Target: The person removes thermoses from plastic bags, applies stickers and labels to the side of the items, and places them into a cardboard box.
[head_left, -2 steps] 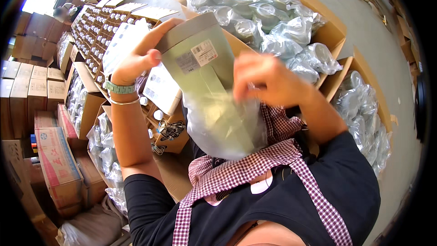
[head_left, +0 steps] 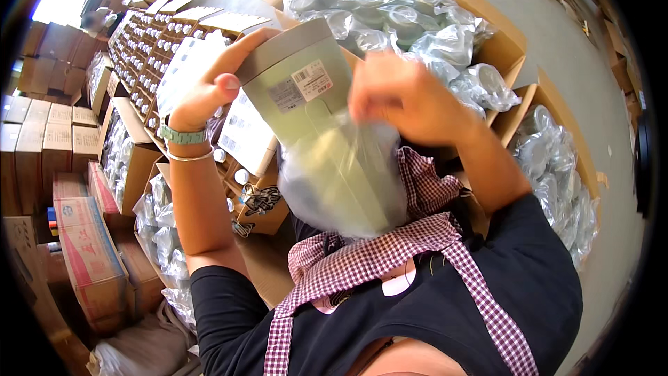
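A pale green, tube-like box with a grey end and a white label tilts in front of me. My left hand grips its grey upper end, thumb on the near side and fingers behind. A clear plastic bag is around the box's lower part, bulging loosely near my checked apron. My right hand, slightly blurred, is closed at the bag's upper edge on the box's right side. Its fingertips appear to pinch the film, though blur hides the exact hold.
A large open carton full of plastic-wrapped items stands ahead, with another wrapped-item carton to the right. Partitioned cartons of white-capped bottles stand at the far left. Stacked cardboard boxes line the left. A small carton stands by my lap.
My right hand has moved up and slightly left along the box. The bag's film has risen with it, while my left hand keeps its place on the grey end.
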{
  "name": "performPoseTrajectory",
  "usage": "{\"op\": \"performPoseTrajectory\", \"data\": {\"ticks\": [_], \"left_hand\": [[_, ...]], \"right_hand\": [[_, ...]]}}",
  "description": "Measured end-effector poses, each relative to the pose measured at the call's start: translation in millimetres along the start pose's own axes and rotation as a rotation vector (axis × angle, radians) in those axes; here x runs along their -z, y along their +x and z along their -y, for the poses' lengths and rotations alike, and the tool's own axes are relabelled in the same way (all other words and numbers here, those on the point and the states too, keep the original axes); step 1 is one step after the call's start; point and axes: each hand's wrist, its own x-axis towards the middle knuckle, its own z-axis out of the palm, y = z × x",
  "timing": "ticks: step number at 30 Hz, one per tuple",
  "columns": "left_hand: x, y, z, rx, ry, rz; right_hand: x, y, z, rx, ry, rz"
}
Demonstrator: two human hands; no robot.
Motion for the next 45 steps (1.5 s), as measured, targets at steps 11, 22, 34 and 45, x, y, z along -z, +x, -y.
{"op": "performPoseTrajectory", "data": {"ticks": [11,22,34,45], "left_hand": [[-55.1,-11.5,-93.6,0.127,0.582,-0.593],[-180.4,-270.3,50.1,0.486,0.499,-1.391],[-215.1,-164.1,14.5,0.31,1.348,-1.245],[-274.8,25.4,12.4,0.149,-0.39,-0.366]], "right_hand": [[34.3,156.8,58.4,0.434,-0.081,-0.666],[-69.6,-162.3,80.9,-1.102,1.225,0.167],[-28.0,-156.7,45.5,-0.924,1.852,-0.374],[134.8,-400.3,170.6,-0.817,0.067,-1.114]]}}
